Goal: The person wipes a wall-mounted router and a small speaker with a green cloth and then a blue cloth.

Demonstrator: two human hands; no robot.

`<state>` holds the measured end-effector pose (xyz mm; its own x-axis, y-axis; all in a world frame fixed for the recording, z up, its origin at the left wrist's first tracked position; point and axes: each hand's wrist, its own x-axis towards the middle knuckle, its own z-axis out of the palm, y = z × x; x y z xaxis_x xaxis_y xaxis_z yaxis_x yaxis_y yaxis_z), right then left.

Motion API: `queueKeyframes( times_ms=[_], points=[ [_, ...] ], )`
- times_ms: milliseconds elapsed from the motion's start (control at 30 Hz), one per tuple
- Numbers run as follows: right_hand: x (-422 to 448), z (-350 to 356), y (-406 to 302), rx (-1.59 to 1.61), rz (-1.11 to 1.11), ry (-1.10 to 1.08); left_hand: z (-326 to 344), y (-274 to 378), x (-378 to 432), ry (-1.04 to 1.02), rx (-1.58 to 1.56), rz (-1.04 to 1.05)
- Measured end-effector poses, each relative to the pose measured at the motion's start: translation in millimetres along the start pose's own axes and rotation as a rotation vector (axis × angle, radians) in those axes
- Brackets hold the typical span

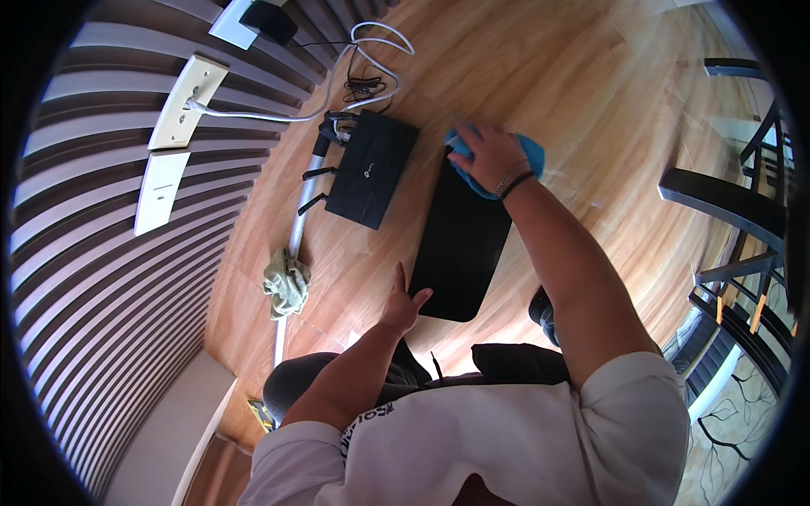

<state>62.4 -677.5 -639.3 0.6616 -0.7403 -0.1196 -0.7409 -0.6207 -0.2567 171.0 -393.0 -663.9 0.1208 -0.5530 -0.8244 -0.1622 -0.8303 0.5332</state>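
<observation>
A flat black panel with rounded corners lies on the wood-look floor before me. My right hand presses a blue cloth onto its far end. My left hand rests at the near left edge of the panel, thumb and index finger spread, holding nothing. Left of the panel lies a black TP-Link router with antennas and cables at its left side. A crumpled olive-green cloth sits on a long pale strip.
A white cable runs from a wall plate on the slatted wall to the router area. Near it lies a bundled black cord. A black adapter is plugged in above. Dark furniture frames stand at the right.
</observation>
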Motion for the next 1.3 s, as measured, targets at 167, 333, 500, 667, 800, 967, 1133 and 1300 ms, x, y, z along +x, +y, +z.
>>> queueKeyframes(
  times_ms=[167,333,500,667,800,967,1133,1300],
  points=[
    [-49,17,35,0.238,0.567,0.145,0,6,1,-0.063,-0.108,0.019],
    [-121,64,-14,0.776,1.046,0.328,-5,-1,7,-0.08,0.052,0.106],
    [-210,76,-76,0.895,1.093,-0.062,-8,12,6,-0.124,0.118,0.093],
    [-239,67,-61,0.994,0.885,-0.46,-7,-2,12,-0.153,-0.012,0.135],
    [-229,47,6,1.284,1.006,-0.711,-10,7,10,-0.149,0.08,0.101],
    [-112,13,80,2.203,1.019,0.182,-10,11,11,-0.195,0.052,0.122],
    [-82,42,10,2.058,1.299,0.129,-12,6,9,-0.146,-0.022,0.156],
    [-186,73,-69,2.065,1.532,-0.177,-11,15,4,-0.153,-0.148,0.096]
  ],
)
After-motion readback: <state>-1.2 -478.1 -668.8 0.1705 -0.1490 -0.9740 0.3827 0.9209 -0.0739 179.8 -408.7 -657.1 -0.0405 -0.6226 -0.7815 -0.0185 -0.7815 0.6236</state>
